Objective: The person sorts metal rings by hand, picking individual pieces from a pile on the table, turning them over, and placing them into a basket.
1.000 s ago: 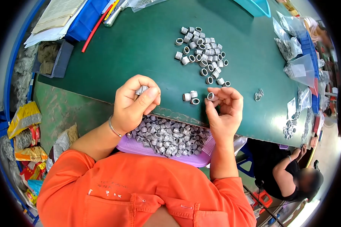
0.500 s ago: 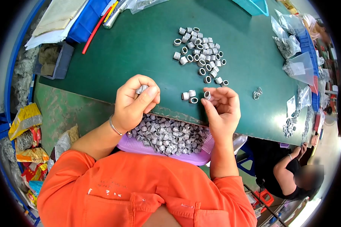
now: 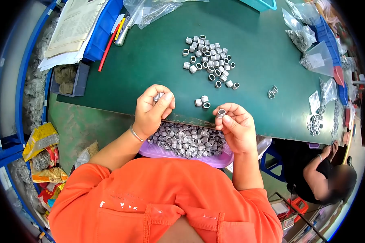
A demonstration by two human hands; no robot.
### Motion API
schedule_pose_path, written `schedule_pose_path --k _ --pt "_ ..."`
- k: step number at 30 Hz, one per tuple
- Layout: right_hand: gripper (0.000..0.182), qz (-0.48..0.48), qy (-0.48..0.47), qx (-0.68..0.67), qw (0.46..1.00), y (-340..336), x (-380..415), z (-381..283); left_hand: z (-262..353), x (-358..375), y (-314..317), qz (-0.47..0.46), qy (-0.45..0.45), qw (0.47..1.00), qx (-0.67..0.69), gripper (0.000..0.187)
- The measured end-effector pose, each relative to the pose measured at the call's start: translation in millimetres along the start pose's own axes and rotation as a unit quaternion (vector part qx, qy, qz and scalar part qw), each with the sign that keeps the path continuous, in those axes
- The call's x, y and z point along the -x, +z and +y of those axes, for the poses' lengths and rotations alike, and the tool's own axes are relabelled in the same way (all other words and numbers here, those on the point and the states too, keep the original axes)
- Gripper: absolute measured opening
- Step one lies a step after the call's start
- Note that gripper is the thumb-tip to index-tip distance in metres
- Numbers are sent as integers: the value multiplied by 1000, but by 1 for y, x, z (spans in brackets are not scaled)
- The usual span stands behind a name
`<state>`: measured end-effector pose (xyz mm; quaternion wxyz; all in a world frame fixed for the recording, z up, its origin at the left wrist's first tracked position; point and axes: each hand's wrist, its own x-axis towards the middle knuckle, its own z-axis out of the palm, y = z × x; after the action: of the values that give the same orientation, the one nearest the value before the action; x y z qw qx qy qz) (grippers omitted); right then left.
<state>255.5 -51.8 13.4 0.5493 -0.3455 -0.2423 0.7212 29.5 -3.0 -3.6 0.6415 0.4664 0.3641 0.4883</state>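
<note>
My left hand point(image 3: 153, 109) is closed round a small grey metal ring point(image 3: 158, 96), mostly hidden by the fingers. Between thumb and fingers of my right hand point(image 3: 239, 126), a short grey metal ring point(image 3: 221, 113) is pinched with its opening tilted up. Three like rings point(image 3: 205, 99) lie together on the green table between my hands. Farther back is a loose pile of rings point(image 3: 211, 56). Below the table's front edge, a purple basket point(image 3: 227, 159) full of the same rings sits under my forearms.
Two thin rings point(image 3: 271, 93) lie apart on the right of the table point(image 3: 150, 56). A blue bin point(image 3: 103, 30) with papers, a red stick point(image 3: 106, 52) and a grey box point(image 3: 80, 79) stand at the left. Plastic bags point(image 3: 318, 58) line the right edge; a person point(image 3: 318, 174) sits beyond.
My right hand has turned slightly and lowered, bringing its ring a little down. My left hand still grips its ring. The whole view has shifted a little.
</note>
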Motion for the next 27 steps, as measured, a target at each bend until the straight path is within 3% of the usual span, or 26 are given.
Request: schedule_pose_path --k 2,3,6,8,12,15,16,18,21,22,23,24,27 --pt "16 0 2 -10 1000 -1 4 -2 -1 2 1 6 -9 1000 1 9" --pt "16 -10 -33 121 992 -2 7 -1 0 2 0 12 -11 1000 2 10" --pt "24 -28 -153 465 872 2 6 -2 0 2 1 18 -19 1000 2 9" --pt "21 22 -222 535 815 6 -2 1 1 0 2 11 -26 1000 2 9" --pt "16 40 -236 556 796 15 -15 7 2 -2 2 8 -36 999 -3 9" --pt "12 0 -156 562 812 17 -12 -2 3 0 -2 -8 -17 999 -50 9" --pt "11 -23 -116 561 819 16 -10 -8 4 0 -3 -25 7 995 -92 8" --pt "10 -132 -127 581 793 11 -7 -17 -6 1 -8 -30 67 980 -186 9" --pt "11 -62 -163 574 800 18 -9 -10 -17 3 -14 11 28 973 -229 9" --pt "14 11 -197 573 795 24 -13 -1 -5 1 -4 7 -9 993 -118 9" --pt "15 14 -222 593 774 27 -19 4 2 -1 1 3 -45 999 -5 9" --pt "17 18 -246 611 752 26 -25 8 1 -1 1 3 -46 999 -5 9" --pt "17 26 -260 588 766 15 -27 18 2 0 -1 1 -49 999 -9 10"
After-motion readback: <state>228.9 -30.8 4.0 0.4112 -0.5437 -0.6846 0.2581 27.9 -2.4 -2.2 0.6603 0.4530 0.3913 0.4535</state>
